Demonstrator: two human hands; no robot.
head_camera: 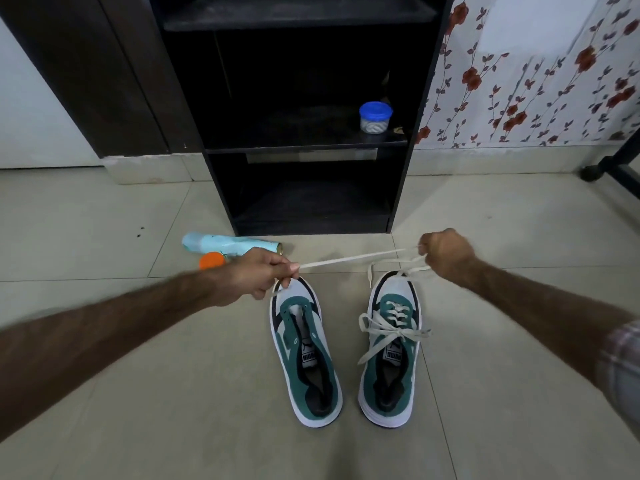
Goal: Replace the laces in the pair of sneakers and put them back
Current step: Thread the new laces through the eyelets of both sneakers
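Both hands pinch a loose lace (349, 260), left hand (258, 275) and right hand (446, 258), stretched above two sneakers (304, 348).

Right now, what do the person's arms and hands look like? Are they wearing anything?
Both hands, the left hand and the right hand, are bare: no gloves, rings or watch show. The forearms are bare and hairy. Only the right arm shows clothing, a checked sleeve in pale grey and pinkish lines, pushed up near the elbow.
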